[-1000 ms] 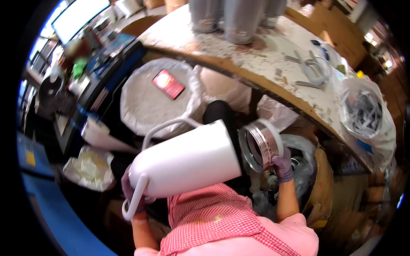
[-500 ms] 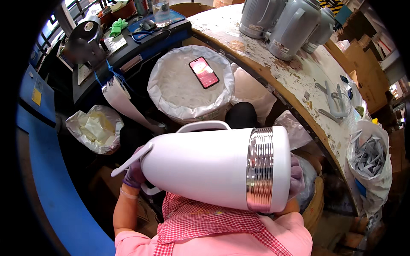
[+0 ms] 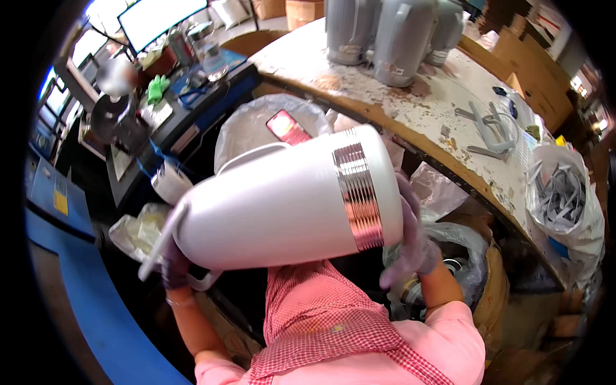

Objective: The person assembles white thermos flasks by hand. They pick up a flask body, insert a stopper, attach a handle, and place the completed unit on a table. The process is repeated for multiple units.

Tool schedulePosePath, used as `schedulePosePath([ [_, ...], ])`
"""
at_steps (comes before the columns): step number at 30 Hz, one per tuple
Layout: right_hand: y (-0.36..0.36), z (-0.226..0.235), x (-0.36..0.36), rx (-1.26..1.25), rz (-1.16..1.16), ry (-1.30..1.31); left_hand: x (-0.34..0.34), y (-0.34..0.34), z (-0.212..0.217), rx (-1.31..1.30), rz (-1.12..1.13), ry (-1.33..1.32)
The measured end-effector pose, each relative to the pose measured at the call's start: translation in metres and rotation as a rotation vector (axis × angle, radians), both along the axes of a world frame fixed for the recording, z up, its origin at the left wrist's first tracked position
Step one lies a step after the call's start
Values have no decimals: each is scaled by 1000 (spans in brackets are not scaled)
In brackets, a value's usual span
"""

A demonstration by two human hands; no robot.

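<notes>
A large white vacuum jug (image 3: 276, 205) lies on its side in front of me, its right end tilted up. A ribbed chrome band (image 3: 357, 196) circles it near the right end. My left hand (image 3: 173, 262), in a purple glove, holds the narrower left end by the lever; the jug hides part of the fingers. My right hand (image 3: 414, 234), gloved too, presses against the wide right end, its thumb stretched downward and its fingers along the end face. Behind the jug, a phone (image 3: 289, 126) with a lit pink screen rests on a white-lined tub (image 3: 237, 131), partly covered.
Several grey jugs (image 3: 401, 45) stand on the worn curved table (image 3: 346, 86). Loose grey handles (image 3: 487, 131) lie at its right, beside a bag of grey parts (image 3: 561, 192). An open plastic-lined box (image 3: 471, 247) stands by my right arm. A blue cabinet (image 3: 90, 282) borders the left.
The jug has risen and its right end has tipped up, partly covering the phone. My right hand shows more at the end face. The view has shifted, bringing a monitor into sight.
</notes>
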State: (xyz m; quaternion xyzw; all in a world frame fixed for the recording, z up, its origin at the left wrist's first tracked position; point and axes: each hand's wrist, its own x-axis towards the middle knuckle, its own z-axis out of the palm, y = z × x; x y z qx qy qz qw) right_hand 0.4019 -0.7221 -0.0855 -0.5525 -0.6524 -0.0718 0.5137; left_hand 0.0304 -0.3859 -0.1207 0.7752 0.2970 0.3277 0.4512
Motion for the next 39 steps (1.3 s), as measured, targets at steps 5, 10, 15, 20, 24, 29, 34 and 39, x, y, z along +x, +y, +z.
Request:
schedulePosePath([
  [5, 52, -97, 12, -148, -215, 1089, 79, -77, 69, 871, -68, -299],
  [10, 76, -170, 31, -679, -287, 875, 73, -73, 122, 1107, -343, -428],
  [15, 64, -68, 23, -233, -14, 283, 55, -71, 130, 988, -186, -310],
  [20, 58, -49, -23, -187, 490, 542, 63, -64, 111, 786, -134, -253],
  [24, 36, -37, -21, -87, 503, 1101, 66, -65, 90, 601, -96, -208],
  [29, 21, -43, -15, 9, 398, 1154, 76, -69, 65, 356, -107, -145],
  [34, -5, -13, -4, 20, 172, 1276, 88, -77, 45, 178, -192, -86],
  [39, -29, -30, 22, 122, 147, 1291, 111, -74, 37, 103, -344, -12],
])
